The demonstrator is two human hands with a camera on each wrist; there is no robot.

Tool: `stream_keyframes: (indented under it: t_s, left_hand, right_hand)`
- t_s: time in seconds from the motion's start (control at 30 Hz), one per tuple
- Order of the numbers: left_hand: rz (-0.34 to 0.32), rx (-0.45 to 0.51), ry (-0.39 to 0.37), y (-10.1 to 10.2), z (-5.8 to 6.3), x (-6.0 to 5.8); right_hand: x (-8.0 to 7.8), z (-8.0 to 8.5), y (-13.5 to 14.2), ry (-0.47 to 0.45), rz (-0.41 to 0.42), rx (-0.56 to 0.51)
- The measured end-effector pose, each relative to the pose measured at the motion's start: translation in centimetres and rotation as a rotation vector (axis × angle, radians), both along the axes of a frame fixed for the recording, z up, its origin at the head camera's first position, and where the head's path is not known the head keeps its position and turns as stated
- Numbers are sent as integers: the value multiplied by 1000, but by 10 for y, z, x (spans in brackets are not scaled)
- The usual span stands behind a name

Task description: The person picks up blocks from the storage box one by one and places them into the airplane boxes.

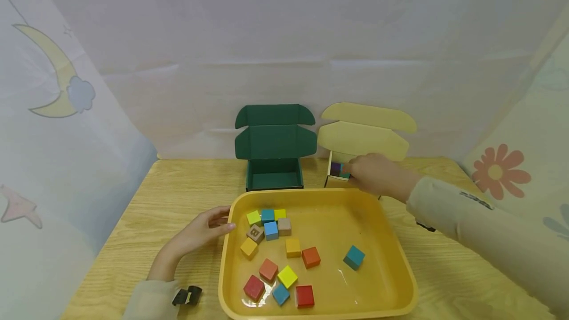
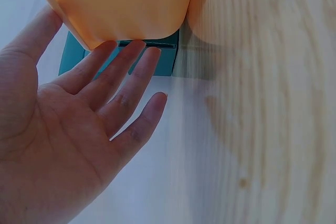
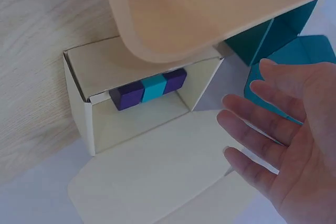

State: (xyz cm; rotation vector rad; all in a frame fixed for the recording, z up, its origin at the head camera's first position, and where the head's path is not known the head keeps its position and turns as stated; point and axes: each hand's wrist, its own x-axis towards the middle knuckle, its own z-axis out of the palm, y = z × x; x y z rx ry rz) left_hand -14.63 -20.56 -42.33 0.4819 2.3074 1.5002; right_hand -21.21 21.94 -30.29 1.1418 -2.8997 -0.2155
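My left hand (image 1: 195,236) is at the left side of a yellow tray (image 1: 378,290), with the thumb over its rim. In the left wrist view, its spread fingers (image 2: 126,93) reach the tray's outer wall. At the back right, my right hand (image 1: 378,174) is above an open cream box (image 3: 142,127). The right wrist view shows that hand's fingers (image 3: 257,129) extended and holding nothing. Inside the box, a teal cube (image 3: 154,87) sits in a row between a purple cube (image 3: 127,96) and another purple cube (image 3: 175,81), along the near wall.
An open green box (image 1: 275,180) stands behind the tray, left of the cream one. Loose cubes fill the tray's left half, among them a red cube (image 1: 304,296), a lettered wooden cube (image 1: 255,233) and a yellow cube (image 1: 287,276). A teal cube (image 1: 354,257) lies at right.
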Motion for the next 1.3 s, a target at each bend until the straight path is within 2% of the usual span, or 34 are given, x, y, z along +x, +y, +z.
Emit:
stream_keyframes:
  t_s: [0.3,0.43,0.83,1.17,1.3]
  left_hand:
    - [-4,-12,21,1,2,1]
    - [6,-13,7,2,1,1]
    - [4,-13,14,0,1,0]
    - [8,-4,10,1,4,1]
    - [7,-6,11,1,4,2]
  right_hand:
    - [26,-1,-11,55,116,49]
    - [37,-1,-17,50,159,62]
    - [65,-13,-35,113,293,169]
    - [81,-19,-40,69,317,220]
    - [86,-24,-38,88,344,251]
